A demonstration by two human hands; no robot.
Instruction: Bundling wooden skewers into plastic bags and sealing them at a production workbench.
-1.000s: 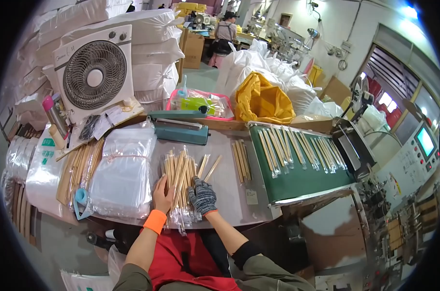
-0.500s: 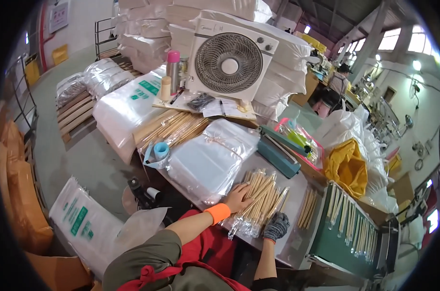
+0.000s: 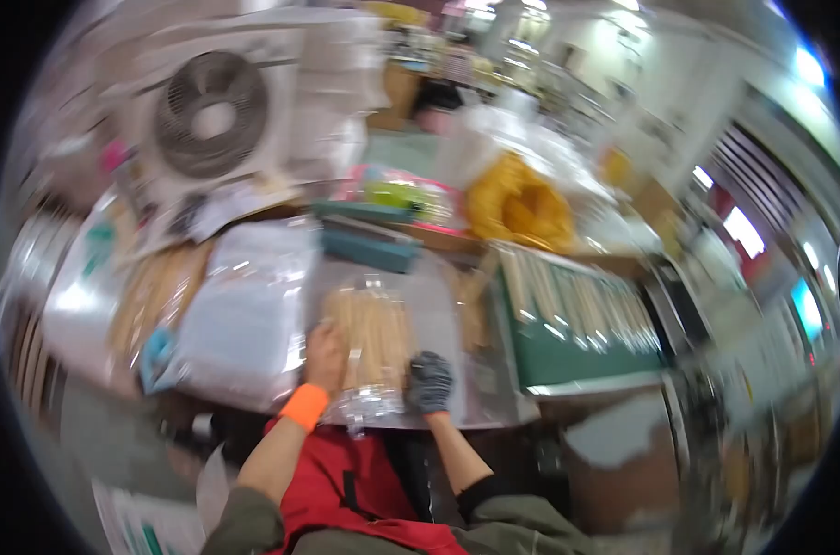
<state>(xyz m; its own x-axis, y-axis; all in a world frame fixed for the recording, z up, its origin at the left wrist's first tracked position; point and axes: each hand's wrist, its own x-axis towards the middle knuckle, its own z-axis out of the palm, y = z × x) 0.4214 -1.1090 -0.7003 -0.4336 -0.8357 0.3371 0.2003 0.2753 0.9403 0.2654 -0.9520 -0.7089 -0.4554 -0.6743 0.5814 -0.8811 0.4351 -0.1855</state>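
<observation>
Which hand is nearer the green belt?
Right. The gloved right hand is left of the green belt, apart from it; the left hand is farther left, beyond the wrapped sticks.

I've got a box fan [image 3: 212,116] far left, white sacks [image 3: 335,111] stacked behind it. Teal device [image 3: 369,250] sits mid-far, pink-rimmed tray [image 3: 436,226] just beyond, yellow sack [image 3: 520,208] right of that. Lit screen [image 3: 807,310] to my far right.

The sticks [image 3: 378,328] are tan, the glove [image 3: 430,381] mottled grey, the wristband [image 3: 305,407] orange, the apron [image 3: 379,481] red, the sack [image 3: 519,205] yellow, the conveyor belt [image 3: 568,356] green, the table [image 3: 435,310] grey.
</observation>
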